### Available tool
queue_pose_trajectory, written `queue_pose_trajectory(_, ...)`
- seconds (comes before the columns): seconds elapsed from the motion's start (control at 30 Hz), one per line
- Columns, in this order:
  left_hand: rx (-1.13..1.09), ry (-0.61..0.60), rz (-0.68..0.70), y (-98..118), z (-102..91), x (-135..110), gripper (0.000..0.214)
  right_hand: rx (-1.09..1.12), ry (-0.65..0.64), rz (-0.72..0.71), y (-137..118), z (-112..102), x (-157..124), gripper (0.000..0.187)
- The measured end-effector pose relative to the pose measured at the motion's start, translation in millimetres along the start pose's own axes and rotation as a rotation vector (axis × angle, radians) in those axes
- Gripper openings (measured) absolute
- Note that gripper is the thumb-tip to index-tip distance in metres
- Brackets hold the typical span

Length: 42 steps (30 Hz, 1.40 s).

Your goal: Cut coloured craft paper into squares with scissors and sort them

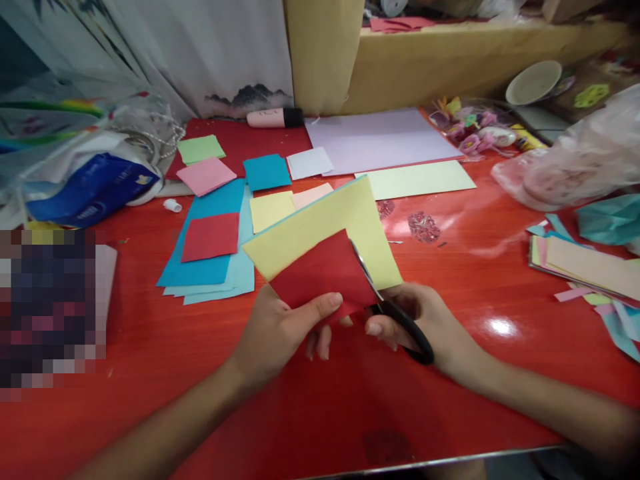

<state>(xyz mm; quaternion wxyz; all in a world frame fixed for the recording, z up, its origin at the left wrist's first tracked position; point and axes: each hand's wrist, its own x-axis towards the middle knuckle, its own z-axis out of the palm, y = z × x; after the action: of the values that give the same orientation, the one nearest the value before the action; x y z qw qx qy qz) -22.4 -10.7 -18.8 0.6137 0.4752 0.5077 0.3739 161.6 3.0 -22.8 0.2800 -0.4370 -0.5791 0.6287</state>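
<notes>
My left hand (295, 327) pinches a red paper square (320, 273) laid over a larger yellow paper sheet (345, 213), thumb on top and fingers beneath. A blue edge shows along the yellow sheet's far side. My right hand (420, 320) is closed round the black handles of a pair of scissors (407, 327). The blades lie along the right edge of the red square, over the yellow sheet. Beyond the held papers are a yellow paper square (271, 208) and a blue paper square (267, 172).
Left lie blue sheets (200, 230) with a red square (211, 237) and a pink square (206, 175). A lilac sheet (380, 140) and a pale green strip (417, 180) lie behind. Paper offcuts (590, 267) and a plastic bag (575, 153) sit at the right, a blue packet (100, 190) at the left.
</notes>
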Motion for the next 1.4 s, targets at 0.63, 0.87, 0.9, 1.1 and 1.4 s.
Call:
queue_pose_trajectory(0.63,0.073,-0.025,-0.040,6.0,5.7,-2.5,0.046,-0.152,0.089,0.048,7.8,-3.5,0.1,0.047)
queue_pose_trajectory(0.87,0.060,-0.032,-0.049,0.4,5.8,-2.1,0.035,-0.130,0.056,0.023,6.6,-1.8,1.3,0.042)
queue_pose_trajectory(0.9,0.063,-0.028,-0.046,-0.2,5.8,-1.9,0.035,-0.134,0.058,0.023,6.5,-1.6,1.5,0.042)
queue_pose_trajectory(1.1,0.115,-0.022,-0.078,-1.5,6.7,-2.5,0.036,-0.146,0.052,0.012,1.1,-0.4,3.2,0.046)
queue_pose_trajectory(1.4,0.117,-0.024,-0.092,-1.5,8.3,-3.5,0.037,-0.154,0.072,0.055,0.1,-0.4,3.6,0.048)
